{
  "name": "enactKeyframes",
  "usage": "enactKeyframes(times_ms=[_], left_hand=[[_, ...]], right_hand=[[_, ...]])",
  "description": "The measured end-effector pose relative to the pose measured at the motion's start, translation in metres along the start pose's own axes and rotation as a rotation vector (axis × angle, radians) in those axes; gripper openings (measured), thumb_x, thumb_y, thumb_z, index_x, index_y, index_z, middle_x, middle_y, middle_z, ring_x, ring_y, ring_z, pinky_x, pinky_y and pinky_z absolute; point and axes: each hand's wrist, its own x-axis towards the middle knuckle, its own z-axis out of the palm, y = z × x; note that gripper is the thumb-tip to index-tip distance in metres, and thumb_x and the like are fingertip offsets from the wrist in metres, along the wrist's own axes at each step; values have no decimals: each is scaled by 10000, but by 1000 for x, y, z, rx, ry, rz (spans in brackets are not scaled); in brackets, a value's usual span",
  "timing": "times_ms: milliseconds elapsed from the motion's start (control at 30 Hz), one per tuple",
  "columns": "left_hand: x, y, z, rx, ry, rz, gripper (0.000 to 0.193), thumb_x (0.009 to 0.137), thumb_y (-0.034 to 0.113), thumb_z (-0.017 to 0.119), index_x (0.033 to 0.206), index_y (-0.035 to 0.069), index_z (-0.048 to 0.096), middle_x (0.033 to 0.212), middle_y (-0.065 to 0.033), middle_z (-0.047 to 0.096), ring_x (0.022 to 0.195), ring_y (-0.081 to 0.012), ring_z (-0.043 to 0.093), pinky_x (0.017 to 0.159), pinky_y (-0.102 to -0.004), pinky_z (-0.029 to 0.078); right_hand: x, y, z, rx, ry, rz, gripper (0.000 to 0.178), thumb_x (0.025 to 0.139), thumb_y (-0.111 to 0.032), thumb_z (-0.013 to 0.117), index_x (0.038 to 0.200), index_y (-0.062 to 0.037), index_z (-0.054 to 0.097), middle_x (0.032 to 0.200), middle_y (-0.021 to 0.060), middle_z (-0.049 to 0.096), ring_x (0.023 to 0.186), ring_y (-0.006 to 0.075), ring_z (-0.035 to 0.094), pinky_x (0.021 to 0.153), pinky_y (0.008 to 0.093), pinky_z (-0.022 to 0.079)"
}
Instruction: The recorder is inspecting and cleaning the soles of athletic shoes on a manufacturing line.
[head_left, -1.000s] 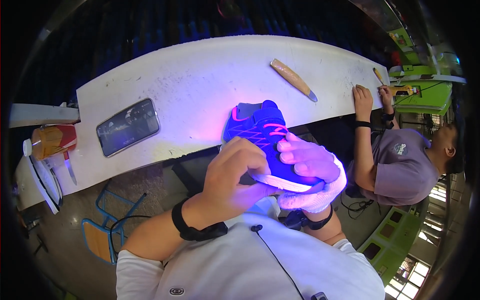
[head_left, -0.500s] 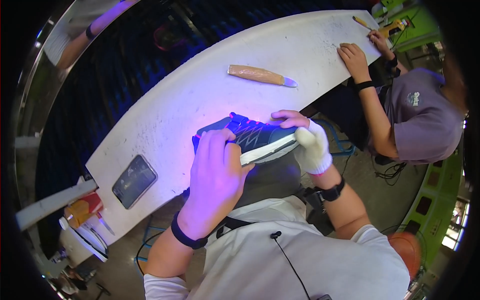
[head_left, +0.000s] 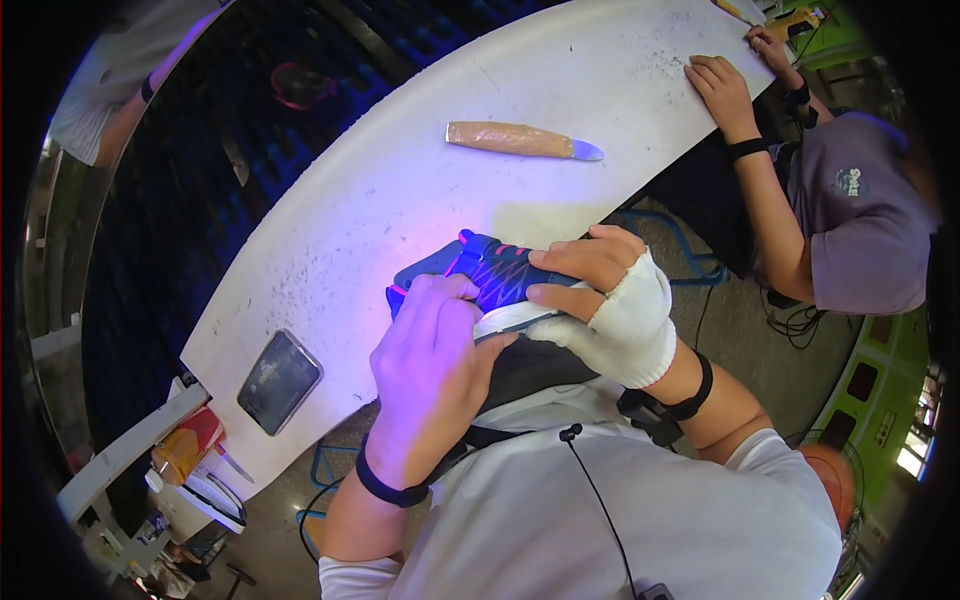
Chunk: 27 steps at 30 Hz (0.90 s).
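A dark blue sneaker (head_left: pixel 498 279) with a white sole and pink-red accents is held on its side over the near edge of the white table, under violet light. My bare left hand (head_left: pixel 432 345) grips its heel end, fingers over the upper and thumb along the sole. Around the toe end wraps my right hand (head_left: pixel 605 300), in a white glove that leaves fingertips bare; its fingers press on the upper and the gloved thumb lies by the sole. Beyond the shoe, a knife with a tape-wrapped handle (head_left: pixel 510 138) rests on the table.
A black phone (head_left: pixel 280 382) lies on the white table (head_left: pixel 330 250) at left. Below it, by the table's end, are a yellow-brown container (head_left: pixel 176 455) and a white-soled shoe (head_left: pixel 213 500). A dark conveyor runs along the far side. A co-worker (head_left: pixel 865 215) sits at right, hands on the table.
My right hand has moved from the toe tip inward along the sneaker, its fingers now lying over the upper. My left hand keeps its grip. The whole view has shifted slightly.
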Motion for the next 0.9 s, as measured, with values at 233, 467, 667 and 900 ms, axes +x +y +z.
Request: enactKeyframes(times_ms=[233, 467, 667, 900], left_hand=[[-14, -7, 6, -73, 34, -65, 501, 720, 148, 1006, 1057, 57, 647, 1222, -123, 742, 1142, -340, 731, 952, -400, 595], [-38, -47, -64, -440, -37, -253, 814, 756, 211, 975, 1478, 43, 638, 1599, -158, 614, 1513, -324, 539, 1282, -451, 388], [-20, -21, -117, -336, 224, -94, 848, 622, 201, 1076, 1377, 45, 722, 1349, -116, 707, 1254, -245, 696, 1096, -373, 555], [19, -6, -114, -315, 5, -245, 970, 612, 350, 1096, 1408, 33, 640, 1307, -124, 729, 1215, -226, 713, 1052, -372, 564]], right_hand=[[8, -11, -14, 146, -55, 204, 635, 768, -284, 944, 1328, -106, 702, 1181, 81, 785, 1032, 311, 739, 924, 457, 571], [55, 21, -9, 455, -213, 396, 543, 929, -512, 809, 969, 29, 833, 790, 219, 768, 766, 257, 797, 741, 329, 625], [89, -19, 38, 792, -167, 202, 910, 1010, -798, 534, 1432, 2, 634, 1340, 175, 680, 1285, 260, 646, 1095, 417, 507], [131, -56, 26, 751, 134, -157, 464, 863, -330, 831, 1222, -59, 716, 1152, 106, 671, 1101, 253, 675, 984, 390, 543]])
